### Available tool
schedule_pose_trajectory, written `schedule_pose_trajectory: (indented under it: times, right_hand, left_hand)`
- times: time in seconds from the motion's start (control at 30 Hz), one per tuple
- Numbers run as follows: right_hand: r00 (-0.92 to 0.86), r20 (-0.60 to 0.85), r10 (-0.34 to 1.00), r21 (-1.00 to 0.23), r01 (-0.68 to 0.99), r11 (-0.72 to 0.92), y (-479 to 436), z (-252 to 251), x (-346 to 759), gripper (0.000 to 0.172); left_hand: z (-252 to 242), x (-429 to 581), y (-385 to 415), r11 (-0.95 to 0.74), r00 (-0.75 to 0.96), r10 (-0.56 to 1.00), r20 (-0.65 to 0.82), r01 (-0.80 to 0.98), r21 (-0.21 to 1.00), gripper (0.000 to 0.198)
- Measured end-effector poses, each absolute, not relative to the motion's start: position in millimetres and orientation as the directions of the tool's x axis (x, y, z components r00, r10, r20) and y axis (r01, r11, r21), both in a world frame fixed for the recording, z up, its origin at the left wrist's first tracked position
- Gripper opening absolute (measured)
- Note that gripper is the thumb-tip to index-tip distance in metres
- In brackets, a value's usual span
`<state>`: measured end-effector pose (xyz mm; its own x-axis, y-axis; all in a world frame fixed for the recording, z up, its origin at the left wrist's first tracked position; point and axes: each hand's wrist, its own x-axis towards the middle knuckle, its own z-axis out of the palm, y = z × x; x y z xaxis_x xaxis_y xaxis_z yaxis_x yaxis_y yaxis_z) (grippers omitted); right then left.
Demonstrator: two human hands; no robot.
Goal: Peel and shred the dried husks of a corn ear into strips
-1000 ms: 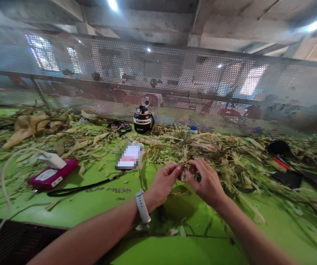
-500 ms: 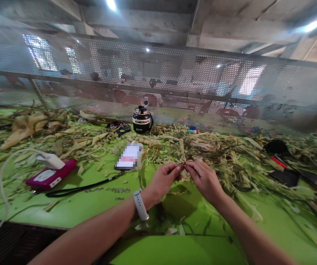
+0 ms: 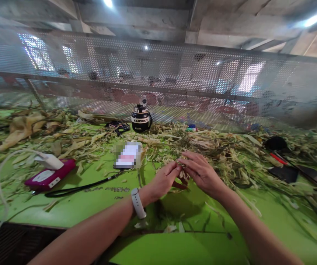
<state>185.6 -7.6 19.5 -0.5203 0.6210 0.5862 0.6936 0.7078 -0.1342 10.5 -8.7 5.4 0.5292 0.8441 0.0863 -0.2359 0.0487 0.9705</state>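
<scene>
My left hand (image 3: 162,183), with a white band on its wrist, pinches a small piece of pale corn husk (image 3: 182,176) between thumb and fingers. Much of that piece is hidden behind the fingers. Close against it on the right, my right hand (image 3: 202,175) has its fingers stretched out and slightly apart, the fingertips by the left hand's tips. Whether they touch the husk is hard to see. Loose strips of dry, pale green and yellow husk (image 3: 164,141) lie heaped just beyond both hands on the green table (image 3: 92,209).
Left of my hands lie a phone (image 3: 128,154) with a black strap and a magenta power strip (image 3: 50,176) with a white plug and cable. A black bottle (image 3: 140,118) stands behind. A perforated metal screen (image 3: 164,81) closes the back. Dark tools (image 3: 282,173) lie at the right.
The right fingers have gone from pinching together with the left to stretched out, and lifted slightly. The left hand stays in nearly the same place, still pinching.
</scene>
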Motion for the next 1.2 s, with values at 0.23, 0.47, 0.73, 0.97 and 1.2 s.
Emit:
schedule_pose_trajectory:
  times: [0.23, 0.47, 0.73, 0.97, 1.2]
  right_hand:
    - [-0.624, 0.421, 0.658, -0.187, 0.650, 0.736, -17, 37, 192, 0.025]
    - [-0.644, 0.340, 0.686, -0.256, 0.638, 0.726, -26, 46, 188, 0.021]
    - [-0.656, 0.208, 0.725, -0.402, 0.619, 0.675, -31, 47, 193, 0.023]
    - [-0.616, 0.224, 0.755, -0.395, 0.651, 0.648, -27, 47, 195, 0.022]
    - [-0.538, 0.276, 0.796, -0.478, 0.642, 0.599, -26, 52, 197, 0.023]
  left_hand:
    - [14, -5, -6, -0.063, 0.753, 0.656, 0.052, -0.013, 0.998, 0.037]
    - [19, -12, -4, -0.128, 0.819, 0.574, 0.008, 0.081, 0.988, 0.034]
    - [26, -18, 2, -0.236, 0.813, 0.582, 0.010, 0.158, 0.959, 0.032]
    - [19, -12, 2, -0.301, 0.665, 0.726, 0.174, 0.079, 0.950, 0.032]
    - [15, -1, -6, -0.186, 0.457, 0.860, 0.227, -0.135, 0.973, 0.035]
